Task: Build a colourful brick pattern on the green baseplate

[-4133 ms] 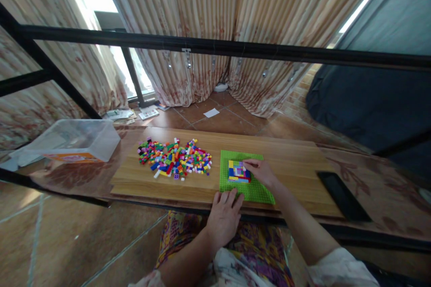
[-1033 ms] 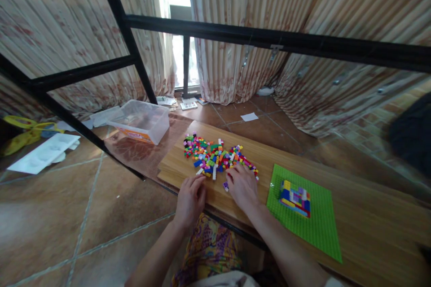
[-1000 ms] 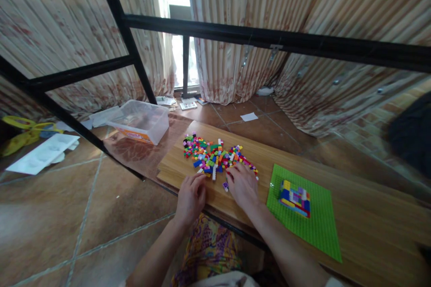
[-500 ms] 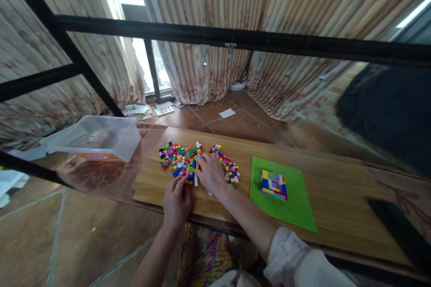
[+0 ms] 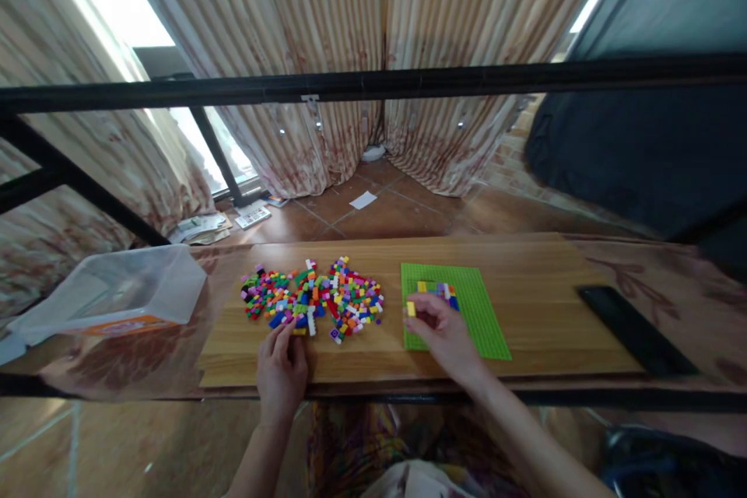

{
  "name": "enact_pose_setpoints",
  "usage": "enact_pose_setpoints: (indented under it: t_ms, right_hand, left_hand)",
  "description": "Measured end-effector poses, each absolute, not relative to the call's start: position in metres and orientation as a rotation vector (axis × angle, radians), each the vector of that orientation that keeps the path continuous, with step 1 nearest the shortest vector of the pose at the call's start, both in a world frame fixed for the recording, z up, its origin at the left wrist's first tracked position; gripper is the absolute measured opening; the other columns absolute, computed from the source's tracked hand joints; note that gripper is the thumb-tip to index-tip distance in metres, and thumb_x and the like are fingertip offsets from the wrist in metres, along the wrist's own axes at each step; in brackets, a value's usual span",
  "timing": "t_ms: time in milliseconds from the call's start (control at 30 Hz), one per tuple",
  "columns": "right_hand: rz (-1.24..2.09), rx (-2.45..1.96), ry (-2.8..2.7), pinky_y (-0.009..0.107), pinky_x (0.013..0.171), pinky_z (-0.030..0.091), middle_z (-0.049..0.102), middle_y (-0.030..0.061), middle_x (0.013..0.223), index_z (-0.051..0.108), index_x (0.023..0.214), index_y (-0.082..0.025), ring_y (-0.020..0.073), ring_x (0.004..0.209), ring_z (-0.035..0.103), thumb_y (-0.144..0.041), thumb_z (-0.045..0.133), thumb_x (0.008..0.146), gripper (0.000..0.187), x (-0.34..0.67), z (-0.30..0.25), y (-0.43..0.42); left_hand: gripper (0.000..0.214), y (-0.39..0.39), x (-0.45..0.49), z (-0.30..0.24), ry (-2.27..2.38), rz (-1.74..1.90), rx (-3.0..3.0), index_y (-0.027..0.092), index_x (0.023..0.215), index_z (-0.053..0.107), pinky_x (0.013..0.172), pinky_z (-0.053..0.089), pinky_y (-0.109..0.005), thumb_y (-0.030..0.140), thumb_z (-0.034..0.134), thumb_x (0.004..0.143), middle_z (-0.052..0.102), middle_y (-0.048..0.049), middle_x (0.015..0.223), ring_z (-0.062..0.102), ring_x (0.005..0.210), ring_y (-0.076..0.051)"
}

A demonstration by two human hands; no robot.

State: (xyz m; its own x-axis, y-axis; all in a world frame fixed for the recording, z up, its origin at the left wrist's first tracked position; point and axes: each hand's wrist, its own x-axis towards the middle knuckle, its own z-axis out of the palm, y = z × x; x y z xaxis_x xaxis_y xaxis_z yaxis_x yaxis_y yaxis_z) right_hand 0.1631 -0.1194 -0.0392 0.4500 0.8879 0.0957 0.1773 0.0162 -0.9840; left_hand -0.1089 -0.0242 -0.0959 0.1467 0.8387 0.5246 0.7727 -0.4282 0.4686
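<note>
My right hand (image 5: pixel 444 336) is closed on a small yellow brick (image 5: pixel 412 310), pinched between thumb and fingers. It is over the left part of the green baseplate (image 5: pixel 489 327). Partly hidden behind that hand is a low build of coloured bricks (image 5: pixel 449 296) on the plate. My left hand (image 5: pixel 282 369) lies at the near left edge of the loose brick pile (image 5: pixel 350 299), fingertips by some blue bricks, thumb apart from the fingers. I see nothing held in it. A yellow brick (image 5: pixel 299 332) lies just beyond its fingertips.
The wooden board (image 5: pixel 537 303) carries the pile and the plate. A clear plastic bin (image 5: pixel 140 288) stands at the left. A black flat object (image 5: pixel 633 327) lies at the right end. A black metal rail (image 5: pixel 373 83) crosses beyond the board.
My right hand has moved right from the pile to the baseplate, now with a yellow brick in its fingers. My left hand remains by the pile. The camera view has turned to the right.
</note>
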Motion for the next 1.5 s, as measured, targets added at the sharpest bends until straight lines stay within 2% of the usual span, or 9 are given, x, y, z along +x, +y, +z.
enact_pose_setpoints:
  t_ms: [100,200,267,400,633,800,900,1100,1500]
  right_hand:
    - [0.698,-1.504,-0.831,0.03,0.062,0.054,0.072,0.0048,0.081,0.065,0.094,-0.02,0.0181,0.069,0.067,-0.039,0.073,0.068,0.033,0.206,-0.045,-0.14]
    - [0.626,-1.564,-0.605,0.028,0.054,0.053,0.07,0.0037,0.074,0.067,0.089,-0.019,0.0165,0.061,0.064,-0.048,0.08,0.057,0.046,0.238,-0.051,-0.159]
    - [0.591,-1.602,-0.574,0.026,0.051,0.051,0.069,0.0035,0.071,0.067,0.087,-0.018,0.0159,0.059,0.063,-0.054,0.079,0.056,0.049,0.251,-0.056,-0.169]
    - [0.575,-1.639,-0.635,0.027,0.055,0.05,0.072,0.0054,0.073,0.068,0.09,-0.018,0.0176,0.063,0.065,-0.055,0.074,0.063,0.046,0.255,-0.065,-0.177]
    - [0.534,-1.744,-0.875,0.033,0.065,0.051,0.073,0.0065,0.079,0.069,0.097,-0.02,0.0225,0.073,0.068,-0.043,0.062,0.08,0.03,0.241,-0.064,-0.177]
    - [0.447,-1.79,-0.984,0.035,0.066,0.055,0.07,0.0115,0.097,0.069,0.103,-0.02,0.0209,0.072,0.067,-0.038,0.048,0.088,0.031,0.242,-0.062,-0.177]
    - [0.387,-1.83,-1.055,0.034,0.065,0.055,0.07,0.0113,0.096,0.069,0.102,-0.019,0.0198,0.069,0.067,-0.036,0.043,0.09,0.034,0.246,-0.06,-0.175]
    - [0.352,-1.881,-1.126,0.037,0.079,0.052,0.074,0.0065,0.091,0.072,0.089,-0.023,0.0228,0.085,0.069,-0.037,0.052,0.086,0.025,0.247,-0.051,-0.166]
    - [0.368,-1.904,-1.401,0.034,0.084,0.048,0.074,0.0042,0.093,0.074,0.084,-0.023,0.0205,0.091,0.067,-0.029,0.057,0.087,0.018,0.241,-0.047,-0.131]
  left_hand:
    - [0.031,-0.024,-0.109,-0.094,1.647,1.133,2.306,0.019,0.115,0.066,0.096,0.05,-0.043,0.027,0.048,0.091,0.065,-0.0123,0.113,0.06,0.109,-0.026]
    - [0.031,-0.024,-0.109,-0.092,1.655,1.123,2.315,0.02,0.114,0.066,0.096,0.05,-0.044,0.027,0.048,0.09,0.064,-0.0119,0.113,0.06,0.109,-0.027]
    - [0.03,-0.024,-0.109,-0.091,1.657,1.118,2.323,0.02,0.113,0.066,0.094,0.051,-0.044,0.027,0.048,0.09,0.064,-0.0117,0.112,0.06,0.109,-0.027]
    - [0.031,-0.022,-0.109,-0.091,1.672,1.103,2.35,0.018,0.113,0.066,0.094,0.051,-0.043,0.029,0.047,0.09,0.064,-0.0123,0.112,0.06,0.108,-0.027]
    - [0.033,-0.021,-0.11,-0.091,1.68,1.075,2.387,0.015,0.115,0.065,0.093,0.052,-0.046,0.029,0.046,0.091,0.065,-0.0139,0.111,0.06,0.107,-0.029]
    - [0.034,-0.02,-0.11,-0.093,1.672,1.084,2.38,0.015,0.115,0.065,0.094,0.051,-0.047,0.029,0.046,0.09,0.064,-0.015,0.111,0.06,0.107,-0.029]
    - [0.034,-0.02,-0.11,-0.093,1.67,1.083,2.374,0.016,0.115,0.065,0.095,0.051,-0.046,0.029,0.046,0.09,0.064,-0.0144,0.111,0.06,0.108,-0.029]
    - [0.033,-0.022,-0.109,-0.093,1.691,1.083,2.346,0.018,0.116,0.065,0.095,0.051,-0.045,0.029,0.047,0.092,0.064,-0.0133,0.113,0.06,0.11,-0.028]
    - [0.031,-0.022,-0.108,-0.092,1.656,1.122,2.34,0.02,0.114,0.066,0.095,0.05,-0.044,0.027,0.048,0.09,0.064,-0.0118,0.111,0.06,0.108,-0.027]
